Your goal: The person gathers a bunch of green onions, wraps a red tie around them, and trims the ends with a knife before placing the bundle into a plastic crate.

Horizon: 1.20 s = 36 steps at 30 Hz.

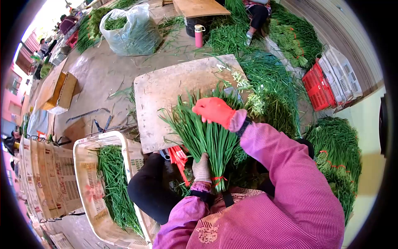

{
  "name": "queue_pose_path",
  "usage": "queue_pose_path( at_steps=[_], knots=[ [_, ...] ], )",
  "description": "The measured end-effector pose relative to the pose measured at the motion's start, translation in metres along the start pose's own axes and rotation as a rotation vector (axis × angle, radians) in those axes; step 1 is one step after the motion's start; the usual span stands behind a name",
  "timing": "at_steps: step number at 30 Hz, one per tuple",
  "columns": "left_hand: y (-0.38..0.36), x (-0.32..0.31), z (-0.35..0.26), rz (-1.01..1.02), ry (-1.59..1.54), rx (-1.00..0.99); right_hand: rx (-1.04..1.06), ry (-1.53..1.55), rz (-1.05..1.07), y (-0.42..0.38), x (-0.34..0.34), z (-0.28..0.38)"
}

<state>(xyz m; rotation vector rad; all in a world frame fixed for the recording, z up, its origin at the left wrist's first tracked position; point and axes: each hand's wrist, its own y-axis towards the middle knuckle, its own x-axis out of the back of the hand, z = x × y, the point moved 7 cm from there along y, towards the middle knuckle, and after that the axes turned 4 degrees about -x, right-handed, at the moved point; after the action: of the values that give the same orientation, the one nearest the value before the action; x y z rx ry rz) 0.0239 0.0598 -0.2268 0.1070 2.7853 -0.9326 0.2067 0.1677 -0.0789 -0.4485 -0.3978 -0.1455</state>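
A bunch of long green leafy stalks (207,137) lies across my lap and the near edge of a wooden board (157,95), its lower end tied with a red band (218,178). My left hand (202,168), in a pale grey glove, is wrapped round the stalks just above the band. Above the leaves is my right hand (213,112), in an orange-red glove, its fingers curled together near the leafy tips; what they hold, if anything, is too small to tell. Red strips (178,157) hang beside my left hand.
At the left, a white crate (78,159) holds loose greens, beside stacked crates (49,178). A plastic bag (130,39) of greens and a pink flask (199,36) stand beyond the board. Piled greens (269,83) and a red crate (318,87) are at the right. Another person's leg (259,18) shows behind.
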Motion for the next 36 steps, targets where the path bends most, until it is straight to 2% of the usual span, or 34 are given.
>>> queue_pose_path(
  at_steps=[2,3,6,7,8,10,11,16,18,19,20,22,23,26,27,28,30,31,34,36],
  knots=[
    [0.004,-0.001,0.003,0.000,0.002,-0.026,0.179,0.031,-0.003,-0.017,0.000,0.012],
    [0.004,-0.002,0.002,-0.001,-0.002,-0.040,0.096,0.248,0.092,-0.021,-0.005,0.008],
    [0.002,0.000,0.003,-0.017,0.016,-0.061,0.134,0.163,0.009,-0.034,0.010,-0.002],
    [0.000,-0.003,0.001,0.018,-0.068,-0.055,0.133,-0.007,-0.069,-0.044,0.019,0.001],
    [-0.003,-0.002,0.000,0.023,-0.066,-0.058,0.135,-0.006,-0.075,-0.052,0.025,0.004],
    [-0.005,-0.002,-0.005,-0.005,-0.058,-0.096,0.147,0.287,0.122,-0.066,0.027,0.014],
    [-0.005,-0.005,-0.006,0.025,-0.127,-0.095,0.085,0.249,0.203,-0.078,0.024,0.017],
    [-0.003,-0.004,-0.004,0.018,-0.215,0.022,0.139,0.280,0.186,-0.101,0.020,0.003],
    [0.002,0.002,-0.008,0.010,-0.030,-0.054,0.382,0.393,0.126,-0.111,0.026,0.007],
    [-0.003,-0.002,-0.008,0.023,-0.095,-0.029,0.264,0.619,0.176,-0.111,0.021,-0.003],
    [-0.007,-0.004,-0.011,0.028,-0.095,-0.029,0.266,0.617,0.171,-0.113,0.021,-0.006],
    [-0.011,-0.004,-0.014,0.008,-0.102,-0.032,0.040,0.642,0.258,-0.116,0.008,-0.020],
    [-0.009,-0.005,-0.011,0.006,-0.140,-0.039,0.037,0.643,0.257,-0.118,0.004,-0.021],
    [0.003,0.000,0.000,0.003,-0.090,-0.085,-0.063,0.085,0.070,-0.112,-0.002,-0.035],
    [0.002,0.000,-0.001,0.004,-0.091,-0.084,-0.063,-0.060,0.069,-0.109,-0.005,-0.038],
    [0.002,0.001,-0.002,0.004,-0.053,-0.079,-0.064,-0.061,0.069,-0.108,-0.006,-0.041],
    [0.002,0.002,0.000,0.003,-0.016,-0.073,-0.018,-0.357,0.117,-0.106,-0.012,-0.044],
    [0.004,0.001,0.002,0.008,-0.053,-0.071,-0.019,-0.358,0.117,-0.100,-0.015,-0.052],
    [0.001,0.000,0.000,0.009,-0.048,-0.069,0.287,-0.957,0.005,-0.086,-0.025,-0.051],
    [-0.002,0.000,-0.004,0.005,-0.005,-0.071,0.285,-1.043,0.045,-0.086,-0.028,-0.054]
  ],
)
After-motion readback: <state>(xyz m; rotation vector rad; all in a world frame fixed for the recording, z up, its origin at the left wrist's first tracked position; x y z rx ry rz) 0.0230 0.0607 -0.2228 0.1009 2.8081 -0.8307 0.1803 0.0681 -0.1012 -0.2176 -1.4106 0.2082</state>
